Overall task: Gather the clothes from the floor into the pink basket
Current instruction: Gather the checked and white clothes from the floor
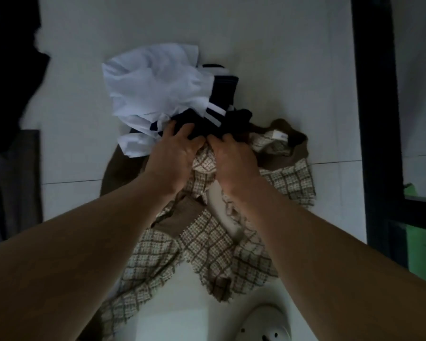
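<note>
A heap of clothes lies on the white tiled floor below me. A cream and brown checked garment (pixel 207 247) with a brown lining spreads toward me. On its far end lie a white shirt (pixel 153 84) and a dark navy piece with white stripes (pixel 221 99). My left hand (pixel 175 156) is closed on the dark navy cloth at the middle of the heap. My right hand (pixel 234 161) grips the bunched checked fabric right beside it. The two hands touch. No pink basket is in view.
A grey garment (pixel 15 183) lies on the floor at the left, below a black mass (pixel 10 70) at the top left. A dark vertical frame (pixel 376 119) stands at the right with something green (pixel 423 252) behind it. A white perforated slipper (pixel 266 326) shows at the bottom.
</note>
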{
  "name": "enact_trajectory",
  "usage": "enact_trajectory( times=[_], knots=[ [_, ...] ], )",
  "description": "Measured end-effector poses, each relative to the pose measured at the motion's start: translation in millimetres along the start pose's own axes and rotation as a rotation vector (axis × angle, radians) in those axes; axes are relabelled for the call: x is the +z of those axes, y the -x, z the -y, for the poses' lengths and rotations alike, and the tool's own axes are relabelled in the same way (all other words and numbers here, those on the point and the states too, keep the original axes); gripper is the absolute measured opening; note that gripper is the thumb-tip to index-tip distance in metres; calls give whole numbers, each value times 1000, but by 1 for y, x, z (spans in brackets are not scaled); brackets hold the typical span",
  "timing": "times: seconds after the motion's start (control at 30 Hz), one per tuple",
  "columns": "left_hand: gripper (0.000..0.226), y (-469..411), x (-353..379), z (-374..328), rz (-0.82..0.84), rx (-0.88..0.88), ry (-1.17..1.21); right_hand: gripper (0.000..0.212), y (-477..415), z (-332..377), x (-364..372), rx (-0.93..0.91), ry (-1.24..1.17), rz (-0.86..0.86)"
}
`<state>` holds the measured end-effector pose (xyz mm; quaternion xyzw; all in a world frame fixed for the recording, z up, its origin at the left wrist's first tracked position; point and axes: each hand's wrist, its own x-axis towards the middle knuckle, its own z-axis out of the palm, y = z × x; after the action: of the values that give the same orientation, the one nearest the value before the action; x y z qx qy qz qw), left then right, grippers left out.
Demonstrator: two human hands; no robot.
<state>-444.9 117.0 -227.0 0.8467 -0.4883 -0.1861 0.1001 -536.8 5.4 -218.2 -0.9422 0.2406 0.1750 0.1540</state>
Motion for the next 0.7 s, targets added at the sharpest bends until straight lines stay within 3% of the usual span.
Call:
enact_trajectory(
  times=[0.07,0.23,0.37,0.7],
  knots=[
    [41,2,-13,-3,-10,-29,62,32,2,11,-4,28,-75,-37],
    [42,69,-42,-19,24,-108,93,30,69,44,-15,-2,-162,-110],
    [56,134,-81,-44,63,-147,143,19,132,71,-34,2,-165,-169],
    [43,218,-283,-101,13,-275,178,25,225,148,-222,-51,-171,-120]
  ],
)
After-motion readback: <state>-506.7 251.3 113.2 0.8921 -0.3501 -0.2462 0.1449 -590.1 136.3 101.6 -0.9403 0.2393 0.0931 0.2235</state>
